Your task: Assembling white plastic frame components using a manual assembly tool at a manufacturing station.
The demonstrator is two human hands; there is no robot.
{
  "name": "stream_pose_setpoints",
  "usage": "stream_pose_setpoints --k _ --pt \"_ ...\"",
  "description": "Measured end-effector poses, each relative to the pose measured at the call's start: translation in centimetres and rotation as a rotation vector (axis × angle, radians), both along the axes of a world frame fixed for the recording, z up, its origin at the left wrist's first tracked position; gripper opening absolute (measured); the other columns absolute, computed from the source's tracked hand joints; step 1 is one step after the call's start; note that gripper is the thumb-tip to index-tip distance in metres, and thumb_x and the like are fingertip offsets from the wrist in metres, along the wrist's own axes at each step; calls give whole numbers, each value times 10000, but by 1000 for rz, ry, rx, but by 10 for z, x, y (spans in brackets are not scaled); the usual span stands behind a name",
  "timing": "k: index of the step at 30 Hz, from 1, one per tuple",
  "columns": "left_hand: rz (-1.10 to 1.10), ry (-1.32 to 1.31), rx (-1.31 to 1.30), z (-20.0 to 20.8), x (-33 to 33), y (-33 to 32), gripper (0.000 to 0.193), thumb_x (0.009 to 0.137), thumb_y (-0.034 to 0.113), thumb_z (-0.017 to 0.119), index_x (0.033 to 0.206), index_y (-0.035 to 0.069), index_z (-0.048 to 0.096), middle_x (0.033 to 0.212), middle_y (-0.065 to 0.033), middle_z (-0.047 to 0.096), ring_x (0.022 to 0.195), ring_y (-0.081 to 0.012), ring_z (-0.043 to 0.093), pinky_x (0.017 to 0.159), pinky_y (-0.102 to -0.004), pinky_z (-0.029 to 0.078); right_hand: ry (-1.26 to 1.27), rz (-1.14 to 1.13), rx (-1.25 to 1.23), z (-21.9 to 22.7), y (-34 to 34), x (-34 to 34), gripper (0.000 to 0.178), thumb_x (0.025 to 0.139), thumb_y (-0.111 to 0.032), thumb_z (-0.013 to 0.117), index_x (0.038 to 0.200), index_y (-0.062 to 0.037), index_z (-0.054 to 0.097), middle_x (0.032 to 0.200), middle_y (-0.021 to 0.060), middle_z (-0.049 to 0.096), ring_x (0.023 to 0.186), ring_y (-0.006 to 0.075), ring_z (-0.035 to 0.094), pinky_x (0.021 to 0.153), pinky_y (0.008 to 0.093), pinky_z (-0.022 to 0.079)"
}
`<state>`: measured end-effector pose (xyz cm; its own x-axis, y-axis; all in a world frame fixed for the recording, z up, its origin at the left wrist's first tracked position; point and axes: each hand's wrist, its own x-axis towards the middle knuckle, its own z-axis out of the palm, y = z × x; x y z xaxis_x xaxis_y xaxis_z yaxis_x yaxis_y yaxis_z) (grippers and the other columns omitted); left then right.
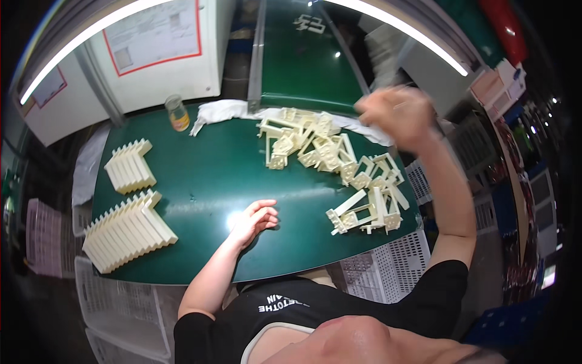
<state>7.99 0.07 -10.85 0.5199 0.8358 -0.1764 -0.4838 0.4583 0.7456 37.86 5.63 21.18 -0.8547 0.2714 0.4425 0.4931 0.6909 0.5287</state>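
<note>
My left hand rests on the green tabletop near its front edge, fingers loosely bent and holding nothing. Raised past the table's far right corner, my right hand is smeared by motion with its fingers curled in. A blurred pale ridged shape shows just above it; whether the hand grips it is unclear. Nearest to that hand lies a loose pile of cream plastic frame-like parts, spreading toward the right front edge. At the left, similar cream parts stand nested in two neat rows, a shorter one and a longer one.
A glass jar with a yellow label and white cloth lie along the back edge. Beyond, a green conveyor belt carries a few pale parts. White perforated crates sit below the table; a pink crate stands left.
</note>
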Motion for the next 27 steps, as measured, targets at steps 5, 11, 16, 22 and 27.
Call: stream_pose_setpoints --k 5,11,16,22,27 --pt "-59 -7 3 3 3 0 336 991 199 512 1267 8 496 1013 -55 605 895 -123 611 845 -266 518 200 -402 -222 -170 100 -2 280 779 -228 722 1009 -92 638 1013 81 659 964 292 629 766 395 523" --pt "-65 -20 -36 7 0 -5 324 994 193 504 1264 13 500 1007 -54 602 889 -125 611 844 -269 514 458 -904 -644 -203 143 34 411 778 -300 681 1119 -72 650 1006 188 677 963 352 642 836 440 508" --pt "-69 24 -34 8 4 -10 355 957 168 559 1263 -1 500 1043 -60 590 900 -139 612 845 -277 508 790 -664 -478 -146 84 23 290 808 -115 664 1088 -40 644 898 138 697 784 235 685 719 309 534" --pt "862 935 1318 72 19 -18 766 656 202 829 1319 49 477 1315 -166 518 1223 -349 499 1069 -502 313 1416 -24 -1343 -167 -53 -82 297 875 -36 589 1163 37 594 991 64 656 795 92 610 715 240 511" --pt "349 739 795 48 1 -27 770 733 210 790 1365 56 379 1155 -125 605 1051 -254 613 1001 -466 409 1328 -35 -1194 -220 -84 -94 765 948 -618 367 1290 54 500 1010 118 648 879 182 646 758 279 514"
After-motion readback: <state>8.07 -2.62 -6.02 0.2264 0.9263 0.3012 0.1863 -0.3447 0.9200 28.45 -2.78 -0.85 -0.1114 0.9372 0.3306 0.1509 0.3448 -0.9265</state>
